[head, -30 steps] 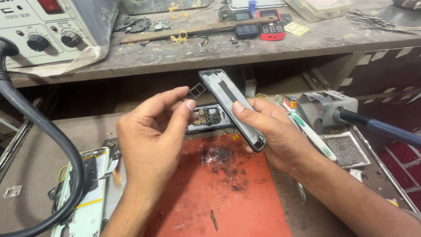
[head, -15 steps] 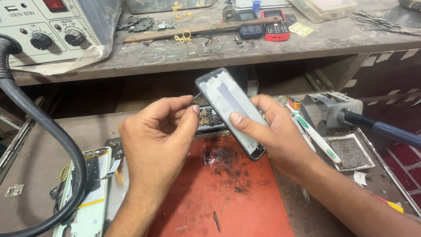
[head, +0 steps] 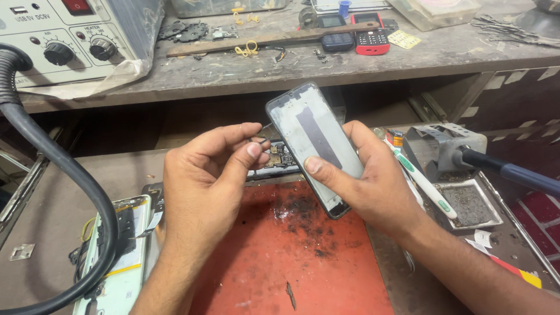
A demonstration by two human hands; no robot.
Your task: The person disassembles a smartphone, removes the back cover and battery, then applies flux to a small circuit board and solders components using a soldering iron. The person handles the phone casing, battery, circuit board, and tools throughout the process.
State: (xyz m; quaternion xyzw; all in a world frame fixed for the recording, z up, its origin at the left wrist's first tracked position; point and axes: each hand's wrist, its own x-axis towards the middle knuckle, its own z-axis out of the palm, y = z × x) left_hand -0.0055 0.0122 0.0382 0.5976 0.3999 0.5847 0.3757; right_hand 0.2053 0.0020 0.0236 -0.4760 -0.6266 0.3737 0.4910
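- The phone frame (head: 315,147), a grey, dark-edged shell with a dark strip down its middle, sits at the centre of the frame, tilted so its top leans toward the upper left.
- The right hand (head: 373,181) grips it from the right side, thumb pressed on the lower face and fingers wrapped behind.
- The left hand (head: 201,181), at centre left, is closed in a pinch: thumb and forefinger hold a small thin metal piece (head: 261,135) whose tip lies just beside the frame's left edge. What kind of piece it is cannot be told.
- Below both hands lies a red work mat (head: 280,262) with dark soot stains in its middle.
- A small circuit board (head: 280,157) shows between the hands, partly hidden behind the frame.
- A white-and-green toothbrush (head: 429,186) lies to the right of the right hand, near a grey metal stand (head: 443,149) and a shallow tray (head: 469,204).
- At lower left, a thick black hose (head: 64,175) curves over an opened phone (head: 116,256).
- On the upper shelf sit a beige control box with knobs (head: 64,41) at upper left and a red keypad phone (head: 372,36) at upper centre.
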